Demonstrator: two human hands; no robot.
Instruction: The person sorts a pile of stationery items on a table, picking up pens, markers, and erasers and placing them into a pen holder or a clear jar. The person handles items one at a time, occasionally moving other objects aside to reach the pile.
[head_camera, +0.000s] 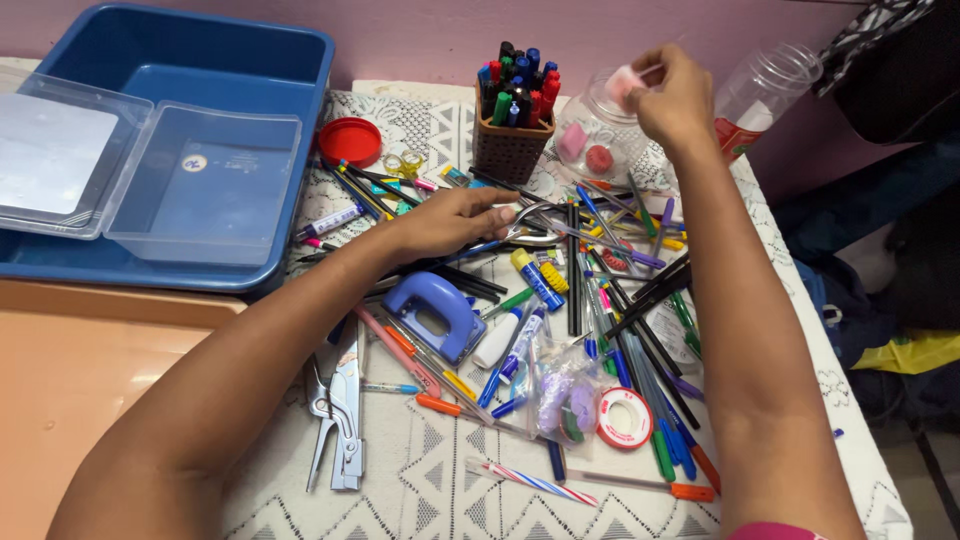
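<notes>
My right hand is raised at the back of the table, pinching a small pink eraser above the mouth of a clear plastic jar that holds pink and red bits. My left hand rests palm down on the pile of pens and markers, its fingertips touching a metal clip or scissor-like piece. A brown holder full of markers stands just behind that hand.
A blue tub with a clear lidded box sits at the left, an orange tray in front of it. Also lying about: a red lid, blue hole punch, metal stapler, tape roll, second clear jar.
</notes>
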